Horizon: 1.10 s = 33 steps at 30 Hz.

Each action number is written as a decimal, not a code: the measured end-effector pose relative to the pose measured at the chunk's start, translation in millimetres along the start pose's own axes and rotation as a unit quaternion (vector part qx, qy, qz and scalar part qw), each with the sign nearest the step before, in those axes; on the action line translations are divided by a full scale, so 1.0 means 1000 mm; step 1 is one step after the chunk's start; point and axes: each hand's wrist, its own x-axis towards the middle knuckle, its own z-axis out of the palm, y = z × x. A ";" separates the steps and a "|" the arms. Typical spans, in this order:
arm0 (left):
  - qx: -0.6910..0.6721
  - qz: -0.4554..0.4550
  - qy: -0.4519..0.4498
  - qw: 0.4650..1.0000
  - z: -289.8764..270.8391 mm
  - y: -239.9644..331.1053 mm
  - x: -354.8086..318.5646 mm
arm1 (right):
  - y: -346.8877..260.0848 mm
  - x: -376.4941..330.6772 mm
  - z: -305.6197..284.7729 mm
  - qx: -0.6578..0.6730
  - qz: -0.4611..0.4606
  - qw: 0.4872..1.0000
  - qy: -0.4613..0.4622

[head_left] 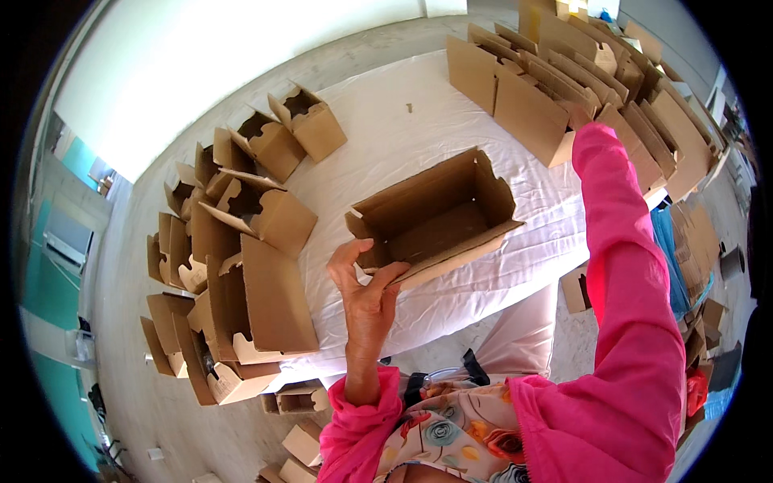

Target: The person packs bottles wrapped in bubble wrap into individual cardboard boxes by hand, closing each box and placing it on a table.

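Note:
An open-topped brown cardboard box [427, 193] stands on the white cloth of the table in front of me. My left hand [366, 278] grips its near left corner, thumb and fingers pinching the wall. With my arm in a pink sleeve stretched far to the right, my right hand [578, 115] is at a row of flattened cardboard boxes [527, 109] standing on edge. Its fingers blend in with the cardboard, so I cannot make out whether they hold a piece.
Several formed cardboard boxes [278, 294] crowd the table's left side, some with raised flaps. A tiny tan scrap [409, 108] lies on the white cloth [378, 105] beyond the box. More cardboard boxes [302, 398] are on the floor below the table's near edge.

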 end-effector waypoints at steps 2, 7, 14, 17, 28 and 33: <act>-0.001 0.009 -0.004 1.000 0.001 0.002 0.000 | 0.001 0.007 0.013 -0.033 -0.002 0.999 0.026; -0.007 0.008 0.010 1.000 0.004 0.001 0.000 | -0.007 0.024 0.033 -0.078 -0.006 0.995 0.063; -0.007 0.006 0.004 1.000 0.002 -0.002 -0.001 | -0.024 0.041 0.053 -0.103 -0.013 0.991 0.088; -0.021 0.006 0.003 1.000 0.000 -0.004 0.000 | -0.040 0.047 0.057 -0.083 0.005 0.994 0.071; -0.013 -0.017 0.032 0.999 -0.001 -0.005 0.001 | -0.149 0.036 0.011 -0.156 0.087 0.982 -0.059; -0.014 -0.025 0.042 0.999 -0.002 -0.004 -0.001 | -0.206 0.008 -0.005 -0.114 -0.095 0.956 0.255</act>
